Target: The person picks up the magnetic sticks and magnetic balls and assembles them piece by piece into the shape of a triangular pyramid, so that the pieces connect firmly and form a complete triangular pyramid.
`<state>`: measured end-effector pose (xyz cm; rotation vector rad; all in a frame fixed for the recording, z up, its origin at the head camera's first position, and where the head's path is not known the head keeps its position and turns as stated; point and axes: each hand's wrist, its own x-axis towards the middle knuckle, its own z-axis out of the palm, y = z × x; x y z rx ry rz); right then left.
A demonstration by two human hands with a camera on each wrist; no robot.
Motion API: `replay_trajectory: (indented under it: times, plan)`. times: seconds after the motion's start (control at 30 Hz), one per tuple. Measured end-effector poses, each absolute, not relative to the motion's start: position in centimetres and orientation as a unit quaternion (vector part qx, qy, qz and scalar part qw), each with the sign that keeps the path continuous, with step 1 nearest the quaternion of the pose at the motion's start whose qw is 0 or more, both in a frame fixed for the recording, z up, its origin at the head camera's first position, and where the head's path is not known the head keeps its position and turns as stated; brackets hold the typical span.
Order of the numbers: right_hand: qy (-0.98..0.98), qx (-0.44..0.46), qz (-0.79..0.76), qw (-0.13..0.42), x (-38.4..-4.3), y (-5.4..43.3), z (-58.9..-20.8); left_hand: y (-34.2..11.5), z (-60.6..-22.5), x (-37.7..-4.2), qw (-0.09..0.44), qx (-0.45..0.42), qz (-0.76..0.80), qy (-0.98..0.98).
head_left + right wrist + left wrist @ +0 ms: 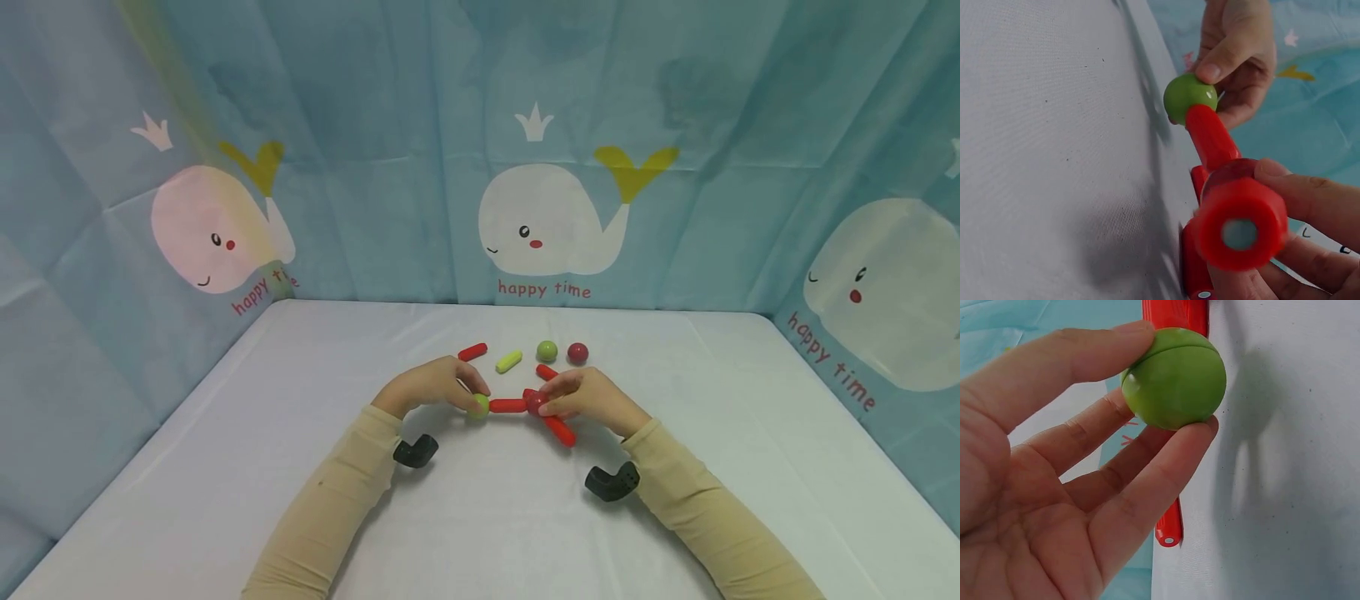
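My left hand [438, 385] pinches a green ball [1175, 378] between thumb and fingertips. A red rod [507, 406] runs from this ball to a dark red ball [536, 402], which my right hand [588, 398] grips with thumb and fingers. Another red rod [559, 432] sticks out from the red ball toward the front right. In the right wrist view, the hollow end of a red rod [1271, 215] points at the camera and partly hides the red ball. The left hand [1241, 56] shows behind the joined pieces there.
Behind the hands on the white table [480, 517] lie a loose red rod [472, 352], a yellow-green rod [508, 361], a green ball [547, 351], a red ball [577, 353] and another red rod [547, 372]. A whale-print curtain [420, 208] surrounds the table. Black wrist devices [612, 482] sit beside both sleeves.
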<state>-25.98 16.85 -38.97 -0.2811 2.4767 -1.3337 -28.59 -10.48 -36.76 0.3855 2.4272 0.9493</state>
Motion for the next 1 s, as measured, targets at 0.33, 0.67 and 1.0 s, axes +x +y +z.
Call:
replay_trajectory:
  times: [0.33, 0.67, 1.0]
  plan:
    - [0.859, -0.119, -0.462, 0.188, -25.81, 16.96, -38.97, -10.39, -37.02, -28.65, 0.237, 0.15, 0.353, 0.893]
    - [0.867, -0.128, -0.44, 0.196, -25.7, 16.88, -38.89, -10.17, -37.37, -28.92, 0.232, 0.147, 0.354, 0.894]
    - [0.877, -0.128, -0.424, 0.188, -25.78, 16.95, -39.0, -9.99, -37.44, -28.86, 0.229, 0.145, 0.358, 0.894]
